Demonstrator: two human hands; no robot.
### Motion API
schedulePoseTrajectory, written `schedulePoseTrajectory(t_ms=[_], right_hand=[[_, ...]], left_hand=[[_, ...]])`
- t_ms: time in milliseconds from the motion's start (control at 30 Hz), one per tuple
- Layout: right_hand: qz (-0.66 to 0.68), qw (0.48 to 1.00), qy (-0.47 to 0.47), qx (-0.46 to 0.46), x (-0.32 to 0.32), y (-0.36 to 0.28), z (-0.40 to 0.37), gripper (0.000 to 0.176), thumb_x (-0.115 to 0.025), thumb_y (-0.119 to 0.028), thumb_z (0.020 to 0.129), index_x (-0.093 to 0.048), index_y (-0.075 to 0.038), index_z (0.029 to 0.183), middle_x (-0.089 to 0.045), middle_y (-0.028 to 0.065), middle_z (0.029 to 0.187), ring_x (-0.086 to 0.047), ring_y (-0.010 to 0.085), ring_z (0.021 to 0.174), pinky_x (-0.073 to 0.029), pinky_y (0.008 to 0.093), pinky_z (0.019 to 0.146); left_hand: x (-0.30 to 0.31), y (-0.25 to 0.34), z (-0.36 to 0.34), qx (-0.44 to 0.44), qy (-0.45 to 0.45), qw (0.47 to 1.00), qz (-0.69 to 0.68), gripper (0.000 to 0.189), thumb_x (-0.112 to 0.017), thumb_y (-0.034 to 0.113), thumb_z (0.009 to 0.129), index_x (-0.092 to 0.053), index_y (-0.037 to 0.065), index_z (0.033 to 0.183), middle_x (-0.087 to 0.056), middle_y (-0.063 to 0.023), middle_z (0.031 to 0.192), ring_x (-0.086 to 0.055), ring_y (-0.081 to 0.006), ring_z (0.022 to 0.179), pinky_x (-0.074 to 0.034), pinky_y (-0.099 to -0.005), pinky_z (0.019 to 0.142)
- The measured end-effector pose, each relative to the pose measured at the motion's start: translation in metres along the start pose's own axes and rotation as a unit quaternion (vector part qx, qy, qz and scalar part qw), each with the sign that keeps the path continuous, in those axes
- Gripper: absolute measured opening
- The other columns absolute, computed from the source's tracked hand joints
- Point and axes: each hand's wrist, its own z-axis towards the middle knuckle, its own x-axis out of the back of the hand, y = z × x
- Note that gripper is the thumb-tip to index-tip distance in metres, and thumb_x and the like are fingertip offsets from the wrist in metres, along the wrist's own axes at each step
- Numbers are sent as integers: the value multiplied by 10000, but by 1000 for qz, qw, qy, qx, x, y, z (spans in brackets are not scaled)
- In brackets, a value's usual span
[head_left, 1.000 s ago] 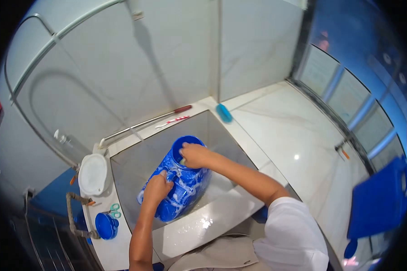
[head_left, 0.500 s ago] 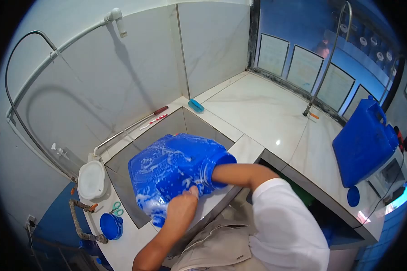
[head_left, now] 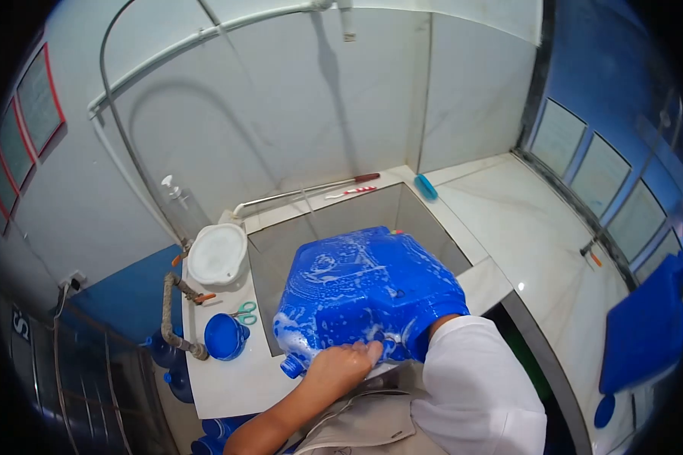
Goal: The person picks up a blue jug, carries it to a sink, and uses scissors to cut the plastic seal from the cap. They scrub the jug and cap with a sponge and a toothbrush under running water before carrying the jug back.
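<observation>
A big blue plastic jug (head_left: 357, 273), streaked with white suds, lies on its side over the sink (head_left: 269, 246) and its front edge. Its wide mouth faces right. My right forearm (head_left: 442, 324) goes into that mouth up to the white sleeve, so the hand and its fingers are hidden inside. Closed against the near side of the jug, by the mouth, is my left hand (head_left: 347, 365), apparently gripping the handle there. A small capped spout (head_left: 292, 367) sticks out at the jug's lower left.
Left of the sink are a white lidded tub (head_left: 218, 255), a blue cup (head_left: 225, 337), green scissors (head_left: 244, 313) and a pump bottle (head_left: 178, 201). Behind it lie a red-handled rod (head_left: 311, 191), a toothbrush (head_left: 350, 192) and a blue brush (head_left: 426, 187). Another blue jug (head_left: 645, 326) stands right.
My right arm has gone deeper into the jug's mouth; the bare forearm is now mostly hidden. My left hand stays closed at the jug's near side. The camera view has swung left.
</observation>
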Motion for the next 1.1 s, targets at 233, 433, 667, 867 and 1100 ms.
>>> schedulePoseTrajectory(t_ms=[233, 433, 667, 867, 1100], right_hand=[[24, 998, 34, 51, -10, -13, 9, 279, -555, -207, 777, -693, -70, 976, -640, 101, 1089, -533, 350, 1093, -418, 510, 890], [-17, 997, -15, 71, -4, -17, 12, 282, -558, -203, 776, -691, -68, 984, -638, 106, 1095, -540, 346, 1089, -423, 503, 888], [-179, 958, -206, 86, 23, -15, -22, 285, -562, -197, 775, -689, -65, 994, -635, 112, 1102, -547, 342, 1083, -429, 496, 884], [-276, 923, -254, 84, 42, -15, -58, 289, -566, -193, 774, -687, -63, 1002, -633, 117, 1107, -554, 338, 1079, -434, 490, 882], [-319, 918, -231, 42, 77, 3, -100, 294, -570, -187, 773, -685, -60, 1011, -631, 123, 1114, -562, 333, 1074, -439, 483, 879]], left_hand=[[-1, -2, 4, 43, -7, 999, 16, 110, -500, 107, 782, -474, 74, 883, -595, -96, 674, -623, -264, 534, -489, -385, 418], [-5, -7, 13, 40, 31, 999, 18, 128, -512, 112, 772, -482, 74, 891, -580, -104, 640, -616, -262, 503, -478, -386, 395], [-16, -24, 45, 125, 9, 992, -1, 218, -512, 97, 785, -497, 18, 987, -615, -166, 649, -627, -334, 575, -498, -434, 486], [-31, -42, 66, 104, 7, 995, -1, 137, -502, 82, 807, -526, -3, 911, -636, -194, 705, -649, -349, 667, -516, -445, 553], [-43, -52, 74, 115, -47, 992, -22, 217, -552, 80, 765, -522, -1, 964, -630, -223, 761, -633, -381, 748, -502, -477, 638]])
